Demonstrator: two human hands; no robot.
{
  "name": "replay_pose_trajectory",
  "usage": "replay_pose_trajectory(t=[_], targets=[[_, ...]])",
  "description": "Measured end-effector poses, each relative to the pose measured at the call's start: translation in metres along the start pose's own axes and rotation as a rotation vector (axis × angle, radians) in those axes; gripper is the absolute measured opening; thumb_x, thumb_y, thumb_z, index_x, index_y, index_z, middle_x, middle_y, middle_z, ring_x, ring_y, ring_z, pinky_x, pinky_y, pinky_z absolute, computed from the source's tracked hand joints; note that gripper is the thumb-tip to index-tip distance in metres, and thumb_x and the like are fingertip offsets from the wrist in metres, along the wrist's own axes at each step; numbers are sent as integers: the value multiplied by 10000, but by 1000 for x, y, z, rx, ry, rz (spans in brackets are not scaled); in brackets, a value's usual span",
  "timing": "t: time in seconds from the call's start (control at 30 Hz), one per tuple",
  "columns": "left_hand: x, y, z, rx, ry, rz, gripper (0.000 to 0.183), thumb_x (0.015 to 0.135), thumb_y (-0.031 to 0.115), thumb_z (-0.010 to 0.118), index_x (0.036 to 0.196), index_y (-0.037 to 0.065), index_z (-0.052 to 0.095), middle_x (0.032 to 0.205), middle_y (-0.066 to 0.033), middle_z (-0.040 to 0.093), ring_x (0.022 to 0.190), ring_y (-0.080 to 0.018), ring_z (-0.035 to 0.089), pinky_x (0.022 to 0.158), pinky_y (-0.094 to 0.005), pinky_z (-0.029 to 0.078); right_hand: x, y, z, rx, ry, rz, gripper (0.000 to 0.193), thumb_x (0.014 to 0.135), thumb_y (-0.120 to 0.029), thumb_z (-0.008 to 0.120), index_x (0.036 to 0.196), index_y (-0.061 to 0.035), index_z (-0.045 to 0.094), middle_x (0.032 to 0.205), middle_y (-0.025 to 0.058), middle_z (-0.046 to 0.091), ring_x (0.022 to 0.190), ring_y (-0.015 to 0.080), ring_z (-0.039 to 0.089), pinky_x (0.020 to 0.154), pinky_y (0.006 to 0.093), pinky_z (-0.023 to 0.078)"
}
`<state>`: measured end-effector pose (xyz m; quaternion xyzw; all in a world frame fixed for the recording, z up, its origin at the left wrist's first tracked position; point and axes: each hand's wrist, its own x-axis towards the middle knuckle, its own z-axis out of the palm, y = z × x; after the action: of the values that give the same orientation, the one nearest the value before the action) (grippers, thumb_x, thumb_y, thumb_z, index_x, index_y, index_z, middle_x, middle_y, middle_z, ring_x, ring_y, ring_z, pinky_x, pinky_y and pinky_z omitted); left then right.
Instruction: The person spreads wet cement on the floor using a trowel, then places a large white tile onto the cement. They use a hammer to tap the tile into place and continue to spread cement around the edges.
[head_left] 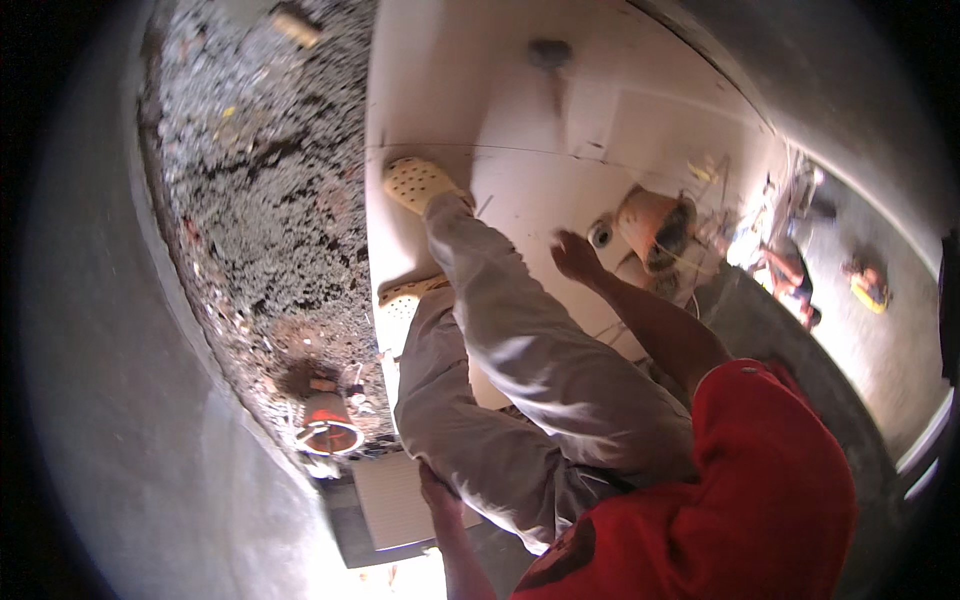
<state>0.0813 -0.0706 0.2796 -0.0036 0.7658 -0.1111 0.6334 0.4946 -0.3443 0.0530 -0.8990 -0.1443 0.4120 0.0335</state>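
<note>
Person in a red shirt and perforated rubber clogs on smooth, pale tiles.
The right hand, blurred so that it is unclear whether its fingers grip anything, is just beside a small, round, ring-shaped object on the tiles, near a tipped, round-mouthed orange bucket. The left hand is against the wrinkled cloth trousers; its finger state can't be told. Rough, crumbly rubble borders the tiles.

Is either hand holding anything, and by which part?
Nothing visibly held: the right hand, blurred, looks empty; the left hand is at the trousers, its grip hidden.
</note>
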Motion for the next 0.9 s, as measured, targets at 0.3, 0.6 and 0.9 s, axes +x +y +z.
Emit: replay_pose_trajectory(t=[0.3, 0.6, 0.9], targets=[[0, 55, 14, 1074, -137, 475, 436, 1046, 357, 551, 1349, 43, 569, 1257, -91, 633, 1196, -222, 589, 1025, -400, 470, -246, 129, 12, 547, -159, 394, 159, 995, -136, 543, 1069, -38, 644, 863, 100, 652, 694, 163, 649, 579, 348, 552], [-55, 85, -11, 1025, -180, 314, 431, 1050, 415, 600, 1361, 116, 599, 1297, -53, 667, 1189, -214, 655, 959, -395, 544, -300, 177, 11, 1605, 334, 1136, 238, 1023, -317, 618, 1087, -92, 572, 870, 27, 552, 786, 175, 609, 772, 403, 581], [-67, 103, 35, 962, 192, 531, 426, 1022, 402, 621, 1313, 91, 615, 1108, -53, 694, 1033, -178, 675, 900, -380, 531, -201, 440, -9, 948, 491, 1054, 1025, 891, -563, 763, 1651, -141, 219, 1552, 200, 424, 1381, 346, 489, 1136, 441, 438]])
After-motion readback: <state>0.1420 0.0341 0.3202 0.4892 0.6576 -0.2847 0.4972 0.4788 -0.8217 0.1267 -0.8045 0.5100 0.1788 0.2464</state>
